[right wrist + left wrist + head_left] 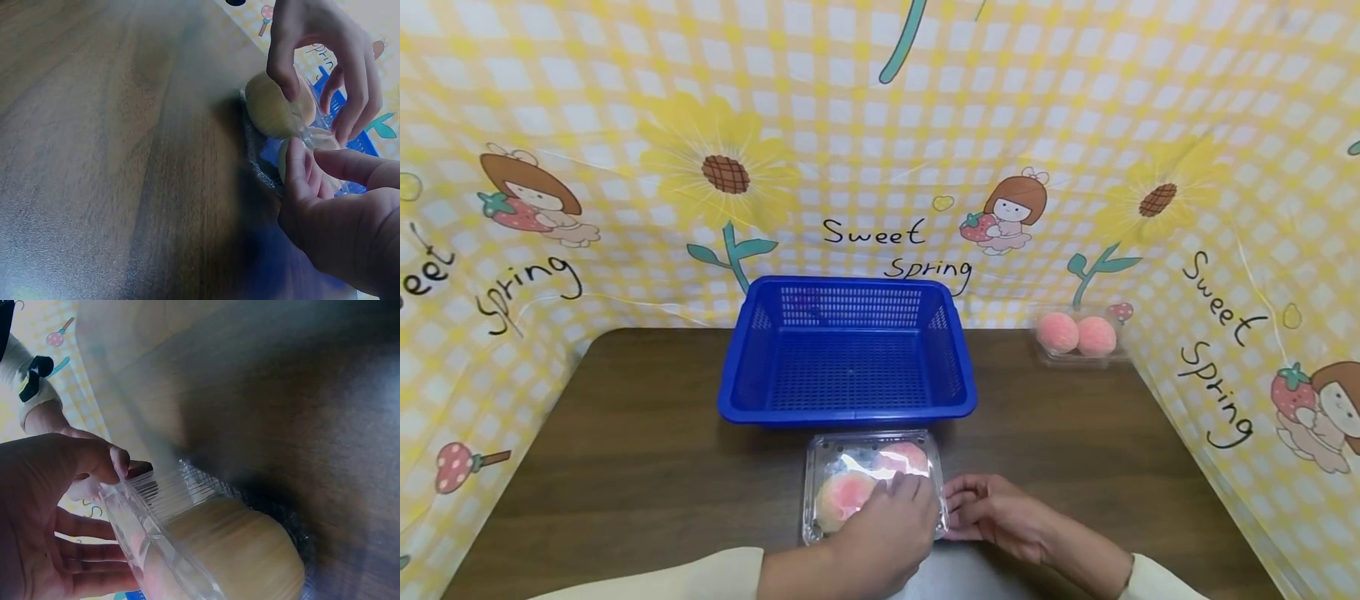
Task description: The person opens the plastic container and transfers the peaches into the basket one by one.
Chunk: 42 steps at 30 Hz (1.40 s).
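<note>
The clear box (867,469) lay toward the tabletop's (625,450) near edge, left hand (889,527) spread over its lid, right hand (996,512) pinching its side: lid work, I judged, wanting even pressure next.

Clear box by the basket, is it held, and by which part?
Yes. The right hand holds the clear box near its front right corner; the left hand grips it from above, at the front edge.

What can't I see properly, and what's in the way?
Head view: the left hand covers part of the clear clamshell box, so its peaches can't be counted.
Left wrist view: the left hand hides part of the right hand.
Right wrist view: hands and box block part of the blue basket.
</note>
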### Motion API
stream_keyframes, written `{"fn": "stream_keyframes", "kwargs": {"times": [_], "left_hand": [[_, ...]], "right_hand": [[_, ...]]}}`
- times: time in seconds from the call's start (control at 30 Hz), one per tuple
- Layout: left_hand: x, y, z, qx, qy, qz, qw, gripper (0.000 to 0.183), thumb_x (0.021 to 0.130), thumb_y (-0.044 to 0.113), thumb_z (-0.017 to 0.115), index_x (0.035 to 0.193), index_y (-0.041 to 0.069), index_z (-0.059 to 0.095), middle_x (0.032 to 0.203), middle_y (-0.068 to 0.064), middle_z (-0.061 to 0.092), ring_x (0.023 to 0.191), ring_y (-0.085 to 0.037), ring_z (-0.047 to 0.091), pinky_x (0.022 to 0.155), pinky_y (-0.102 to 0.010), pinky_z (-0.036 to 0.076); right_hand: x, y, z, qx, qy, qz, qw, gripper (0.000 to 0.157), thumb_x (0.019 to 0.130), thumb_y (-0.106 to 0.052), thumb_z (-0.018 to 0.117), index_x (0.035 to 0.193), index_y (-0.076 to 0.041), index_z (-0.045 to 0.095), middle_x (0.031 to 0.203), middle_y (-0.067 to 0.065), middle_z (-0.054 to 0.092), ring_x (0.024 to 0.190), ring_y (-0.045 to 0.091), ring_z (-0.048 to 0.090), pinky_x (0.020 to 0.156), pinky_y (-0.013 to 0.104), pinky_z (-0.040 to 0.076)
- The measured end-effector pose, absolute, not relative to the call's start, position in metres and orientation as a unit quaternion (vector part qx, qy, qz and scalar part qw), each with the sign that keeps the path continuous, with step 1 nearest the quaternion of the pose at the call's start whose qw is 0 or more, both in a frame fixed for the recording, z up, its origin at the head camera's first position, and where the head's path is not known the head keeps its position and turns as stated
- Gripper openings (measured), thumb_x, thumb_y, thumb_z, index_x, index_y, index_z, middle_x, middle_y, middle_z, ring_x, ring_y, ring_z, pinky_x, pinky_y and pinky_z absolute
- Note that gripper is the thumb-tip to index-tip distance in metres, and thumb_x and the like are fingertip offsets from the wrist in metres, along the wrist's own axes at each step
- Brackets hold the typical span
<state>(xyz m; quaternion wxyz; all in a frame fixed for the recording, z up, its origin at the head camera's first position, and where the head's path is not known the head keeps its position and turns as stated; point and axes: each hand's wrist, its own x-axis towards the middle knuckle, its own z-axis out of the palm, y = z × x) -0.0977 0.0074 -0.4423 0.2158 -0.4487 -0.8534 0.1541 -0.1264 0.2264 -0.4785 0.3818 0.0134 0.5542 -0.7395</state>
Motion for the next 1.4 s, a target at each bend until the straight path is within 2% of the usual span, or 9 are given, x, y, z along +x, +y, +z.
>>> {"fn": "stream_keyframes", "kwargs": {"times": [0.1, 0.23, 0.43, 0.6, 0.83, 1.0, 1.2, 1.4], "left_hand": [[-0.097, 0.006, -0.445, -0.457, -0.836, 0.177, 0.246, 0.048, 0.072, 0.043, 0.063, 0.102, 0.006, 0.066, 0.089, -0.006, 0.053, 0.08, -0.019, 0.051, 0.052, -0.025, 0.051], [-0.096, 0.005, -0.448, -0.462, -0.824, 0.194, 0.265, 0.047, 0.071, 0.032, 0.056, 0.106, 0.003, 0.068, 0.092, -0.009, 0.055, 0.083, -0.02, 0.053, 0.057, -0.026, 0.054], [-0.095, 0.002, -0.452, -0.472, -0.814, 0.19, 0.28, 0.039, 0.074, 0.023, 0.048, 0.1, 0.005, 0.071, 0.091, -0.011, 0.06, 0.087, -0.024, 0.059, 0.062, -0.031, 0.058], [-0.096, -0.001, -0.454, -0.485, -0.806, 0.171, 0.291, 0.034, 0.081, 0.015, 0.042, 0.095, 0.006, 0.072, 0.092, -0.012, 0.062, 0.088, -0.026, 0.062, 0.065, -0.034, 0.058], [-0.097, -0.004, -0.459, -0.51, -0.781, 0.178, 0.313, 0.056, 0.089, -0.002, 0.02, 0.1, 0.004, 0.074, 0.097, -0.016, 0.068, 0.088, -0.033, 0.069, 0.067, -0.039, 0.06], [-0.096, -0.004, -0.461, -0.514, -0.769, 0.194, 0.327, 0.058, 0.09, -0.003, 0.016, 0.106, -0.001, 0.072, 0.093, -0.018, 0.072, 0.088, -0.034, 0.071, 0.067, -0.039, 0.061], [-0.095, -0.004, -0.459, -0.522, -0.759, 0.216, 0.324, 0.057, 0.09, -0.002, 0.016, 0.106, -0.001, 0.071, 0.094, -0.019, 0.073, 0.087, -0.034, 0.071, 0.066, -0.038, 0.061], [-0.096, -0.004, -0.46, -0.515, -0.769, 0.196, 0.325, 0.058, 0.091, -0.002, 0.016, 0.105, 0.0, 0.072, 0.092, -0.018, 0.073, 0.086, -0.03, 0.072, 0.066, -0.036, 0.061]], "right_hand": [[-0.125, 0.227, -0.479, 0.019, 0.555, -0.743, 0.374, 0.038, 0.079, 0.013, 0.058, 0.116, 0.007, 0.05, 0.1, 0.009, 0.064, 0.092, 0.019, 0.065, 0.091, 0.039, 0.056], [-0.124, 0.228, -0.481, 0.015, 0.551, -0.747, 0.371, 0.037, 0.081, 0.012, 0.059, 0.117, 0.007, 0.05, 0.101, 0.009, 0.064, 0.094, 0.018, 0.065, 0.091, 0.037, 0.056], [-0.122, 0.229, -0.484, -0.006, 0.543, -0.754, 0.371, 0.038, 0.081, 0.01, 0.06, 0.118, 0.005, 0.05, 0.103, 0.007, 0.065, 0.095, 0.017, 0.065, 0.089, 0.03, 0.056], [-0.118, 0.229, -0.488, 0.004, 0.531, -0.764, 0.365, 0.039, 0.084, 0.009, 0.059, 0.122, 0.007, 0.049, 0.107, 0.009, 0.065, 0.1, 0.019, 0.066, 0.095, 0.032, 0.053], [-0.113, 0.226, -0.487, 0.027, 0.543, -0.769, 0.336, 0.045, 0.086, 0.007, 0.059, 0.128, 0.012, 0.046, 0.111, 0.014, 0.066, 0.103, 0.024, 0.066, 0.098, 0.037, 0.051], [-0.112, 0.224, -0.485, 0.02, 0.556, -0.766, 0.321, 0.041, 0.084, 0.006, 0.06, 0.123, 0.011, 0.05, 0.105, 0.01, 0.067, 0.099, 0.021, 0.067, 0.095, 0.035, 0.053], [-0.112, 0.222, -0.487, 0.017, 0.57, -0.76, 0.311, 0.036, 0.084, 0.006, 0.061, 0.118, 0.01, 0.054, 0.098, 0.007, 0.067, 0.094, 0.017, 0.066, 0.091, 0.032, 0.055], [-0.112, 0.22, -0.488, 0.017, 0.58, -0.757, 0.302, 0.038, 0.082, 0.006, 0.063, 0.118, 0.013, 0.053, 0.097, 0.007, 0.066, 0.092, 0.016, 0.065, 0.089, 0.032, 0.056]]}}
